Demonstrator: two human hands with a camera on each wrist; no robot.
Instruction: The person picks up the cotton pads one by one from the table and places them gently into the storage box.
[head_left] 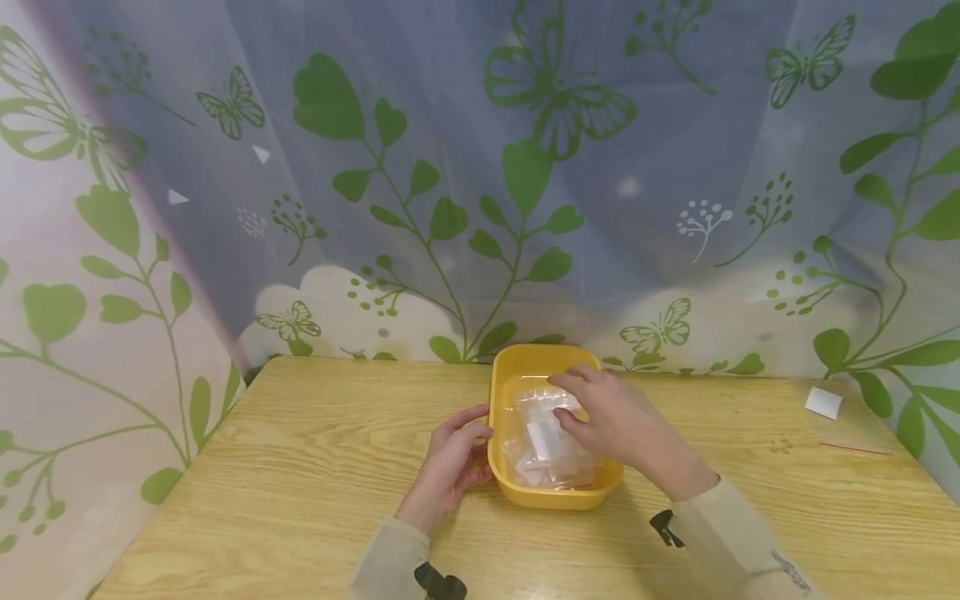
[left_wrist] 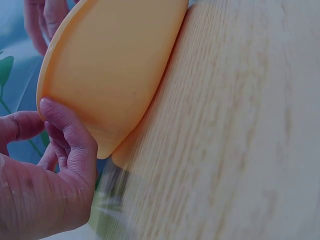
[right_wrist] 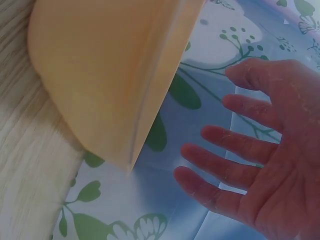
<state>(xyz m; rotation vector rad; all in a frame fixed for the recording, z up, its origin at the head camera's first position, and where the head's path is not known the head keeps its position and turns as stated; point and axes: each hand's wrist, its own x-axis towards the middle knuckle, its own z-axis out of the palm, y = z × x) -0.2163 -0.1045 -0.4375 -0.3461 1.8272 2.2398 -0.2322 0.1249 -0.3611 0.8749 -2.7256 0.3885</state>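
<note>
A yellow plastic bin (head_left: 554, 498) stands on the table, holding several clear plastic zip bags (head_left: 551, 446) with white pieces visible in or among them. On its left side, my left hand (head_left: 452, 458) grips the rim with curled fingers; the left wrist view shows the fingertips at the edge of the bin (left_wrist: 120, 60). Over the bags hovers my right hand (head_left: 611, 408), fingers spread. From the right wrist, that hand (right_wrist: 265, 145) appears above the bin's rim (right_wrist: 160, 85) with nothing held.
To the right on the wooden table (head_left: 315, 467) lie a small white square piece (head_left: 823, 403) and a flat clear bag with a red line (head_left: 855, 447). Behind the table hangs a blue-grey cloth (head_left: 450, 125) with green leaves and butterflies, close to the bin's far end.
</note>
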